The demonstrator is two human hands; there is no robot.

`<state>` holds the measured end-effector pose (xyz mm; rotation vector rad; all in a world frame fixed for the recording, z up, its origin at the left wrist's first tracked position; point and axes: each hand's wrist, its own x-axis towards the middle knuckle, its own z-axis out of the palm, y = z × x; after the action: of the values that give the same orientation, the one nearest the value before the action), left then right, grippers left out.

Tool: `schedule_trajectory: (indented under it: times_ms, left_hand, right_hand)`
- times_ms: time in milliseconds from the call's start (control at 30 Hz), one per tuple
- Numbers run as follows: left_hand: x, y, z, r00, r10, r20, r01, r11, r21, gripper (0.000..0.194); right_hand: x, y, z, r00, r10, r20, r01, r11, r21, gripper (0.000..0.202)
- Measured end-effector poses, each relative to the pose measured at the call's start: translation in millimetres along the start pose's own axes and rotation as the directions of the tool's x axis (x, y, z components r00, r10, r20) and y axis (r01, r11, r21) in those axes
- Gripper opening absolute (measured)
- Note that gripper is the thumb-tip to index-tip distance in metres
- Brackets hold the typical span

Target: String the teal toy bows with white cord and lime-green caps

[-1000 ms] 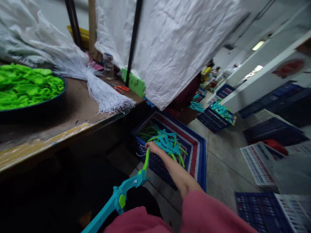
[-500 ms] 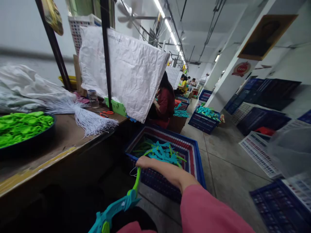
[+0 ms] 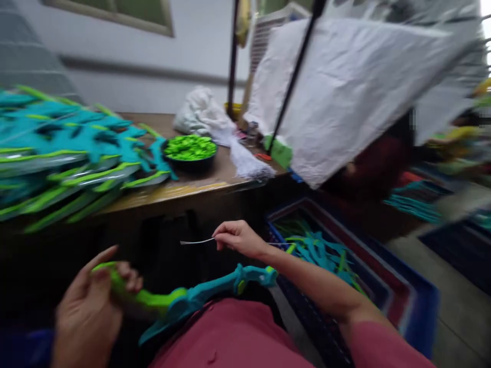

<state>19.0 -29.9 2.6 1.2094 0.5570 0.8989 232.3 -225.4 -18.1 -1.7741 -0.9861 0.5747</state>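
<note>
My left hand (image 3: 94,301) is wrapped round the green end of a long teal and green plastic piece (image 3: 215,289), which lies across my lap. My right hand (image 3: 236,237) is closed in a pinch on a thin white string (image 3: 197,242), whose frayed end sticks out to the left. The string also shows behind my right wrist, running to the right. My right hand is above the plastic piece, apart from it. Both the left hand and the green end are somewhat blurred.
A worktable (image 3: 172,193) holds a heap of teal and green pieces (image 3: 76,148), a dark bowl (image 3: 192,164) of green parts and a bundle of white strings (image 3: 247,162). A blue crate (image 3: 425,312) with teal pieces stands at the right. A person (image 3: 374,163) sits beyond the white sheet (image 3: 345,87).
The view has swung left. My left hand has come into view on the green end. My right hand has moved from the crate's edge to above my lap, pinching the string.
</note>
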Motion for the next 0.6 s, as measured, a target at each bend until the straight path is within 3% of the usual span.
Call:
schedule_trajectory:
  times_ms: [100, 267, 433, 600]
  left_hand:
    - [-6.5, -1.6, -7.9, 0.998, -0.008, -0.063, 0.001, 0.992, -0.125, 0.039]
    - [-18.9, -4.5, -9.9, 0.996, 0.045, -0.082, -0.057, 0.986, -0.159, 0.031]
    - [-29.2, 5.1, -18.0, 0.985, 0.136, -0.109, -0.152, 0.976, -0.153, 0.028]
    - [-44.5, 14.9, -20.9, 0.975, 0.200, -0.101, -0.212, 0.967, -0.138, 0.025]
  right_hand:
    - [22.7, -23.8, 26.0, 0.997, -0.059, 0.044, 0.053, 0.990, 0.133, 0.021]
    - [32.3, -27.3, 48.3, 0.973, -0.022, 0.228, -0.017, 0.986, 0.167, 0.020]
    - [24.8, -26.7, 59.6, 0.896, 0.050, 0.441, -0.075, 0.996, 0.040, 0.030]
    - [20.5, -37.7, 65.2, 0.810, 0.005, 0.586, 0.123, 0.976, -0.178, 0.018]
